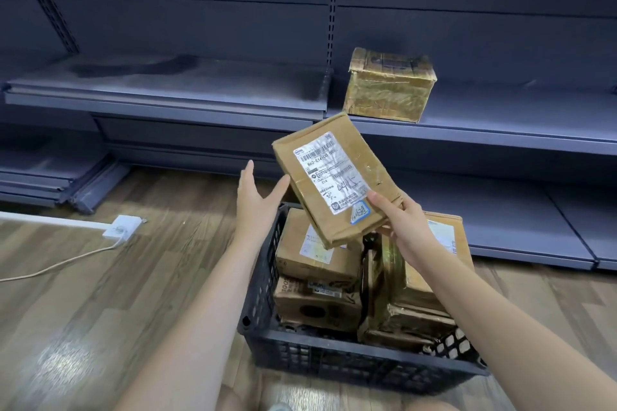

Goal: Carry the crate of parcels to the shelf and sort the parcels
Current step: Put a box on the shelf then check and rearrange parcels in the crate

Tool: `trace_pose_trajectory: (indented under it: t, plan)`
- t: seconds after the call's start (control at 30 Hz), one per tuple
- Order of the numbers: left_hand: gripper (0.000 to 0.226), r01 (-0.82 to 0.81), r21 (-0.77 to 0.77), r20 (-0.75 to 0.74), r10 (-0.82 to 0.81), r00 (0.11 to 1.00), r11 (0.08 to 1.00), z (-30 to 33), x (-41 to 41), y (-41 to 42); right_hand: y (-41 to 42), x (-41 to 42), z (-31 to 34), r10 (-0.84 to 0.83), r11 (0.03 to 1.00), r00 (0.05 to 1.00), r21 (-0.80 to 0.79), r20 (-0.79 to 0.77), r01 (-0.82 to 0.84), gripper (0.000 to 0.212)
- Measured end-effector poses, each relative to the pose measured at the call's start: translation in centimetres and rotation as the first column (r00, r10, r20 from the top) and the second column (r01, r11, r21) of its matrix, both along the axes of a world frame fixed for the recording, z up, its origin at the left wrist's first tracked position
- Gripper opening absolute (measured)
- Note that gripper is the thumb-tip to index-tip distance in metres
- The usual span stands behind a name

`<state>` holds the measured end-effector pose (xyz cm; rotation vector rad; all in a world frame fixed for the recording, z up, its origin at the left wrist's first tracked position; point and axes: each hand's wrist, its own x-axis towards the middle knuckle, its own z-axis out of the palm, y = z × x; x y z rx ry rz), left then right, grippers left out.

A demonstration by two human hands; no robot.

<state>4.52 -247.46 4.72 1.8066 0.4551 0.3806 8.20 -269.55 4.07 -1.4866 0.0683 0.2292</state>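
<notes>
At centre frame the right hand (405,230) is pinching the flat parcel (335,178) by one low corner above the crate (360,357) while the left hand (257,200) is hovering open, empty — such a thin grip could be letting it tip and drop.

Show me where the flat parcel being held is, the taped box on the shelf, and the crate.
flat parcel (334,177), head view, on its white shipping label.
taped box (389,93), head view, on its front face.
crate (350,364), head view, on its near lattice wall.
</notes>
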Motion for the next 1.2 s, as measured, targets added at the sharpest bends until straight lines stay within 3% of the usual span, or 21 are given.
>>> trace_pose_trajectory:
  t: [0.1,0.2,0.27,0.4,0.53,0.63,0.77,0.97,1.13,1.2]
  plan:
    - [0.071,-0.021,0.012,0.034,0.021,0.999,1.000,-0.1,-0.1,0.0,0.1,-0.1,-0.3,0.010,1.000,1.000,0.000,-0.011,-0.010,0.030]
    - [0.073,0.000,0.104,0.002,0.000,1.000,0.995,-0.3,0.0,0.3,-0.1,-0.1,-1.4,0.085,0.995,0.994,-0.054,-0.070,-0.089,0.028]
    - [0.067,0.092,0.185,-0.140,-0.066,0.988,0.979,-1.1,-0.1,0.8,-0.2,-0.5,-2.7,0.146,0.973,0.983,-0.161,-0.109,-0.162,0.031]
    - [0.024,0.338,0.423,-0.465,-0.118,0.877,0.841,-4.2,-0.6,1.5,-0.1,-2.1,-6.3,0.174,0.944,0.960,-0.240,-0.219,-0.226,0.045]
    - [0.030,0.416,0.459,-0.594,-0.077,0.801,0.785,-6.2,-0.8,1.6,0.2,-3.0,-10.1,0.051,0.975,0.943,-0.188,-0.328,-0.118,0.060]
    - [0.032,0.491,0.436,-0.673,-0.090,0.735,0.754,-6.7,-0.8,1.0,0.4,-3.2,-11.7,0.015,0.973,0.937,-0.211,-0.348,-0.094,0.055]
    - [0.019,0.549,0.348,-0.731,-0.147,0.666,0.760,-7.1,-0.8,1.2,0.9,-3.6,-12.9,0.036,0.966,0.948,-0.230,-0.317,-0.114,0.051]
    - [0.028,0.600,0.273,-0.783,-0.189,0.593,0.752,-6.1,-1.2,1.0,0.8,-3.8,-12.6,0.100,0.925,0.952,-0.325,-0.291,-0.196,0.047]
    - [0.026,0.604,0.207,-0.823,-0.196,0.533,0.770,-6.3,-1.5,1.1,0.8,-3.9,-12.7,0.161,0.870,0.935,-0.402,-0.316,-0.286,0.060]
    - [0.024,0.600,0.227,-0.826,-0.175,0.536,0.767,-6.8,-1.2,1.2,0.5,-3.1,-13.8,0.205,0.836,0.923,-0.432,-0.326,-0.338,0.084]
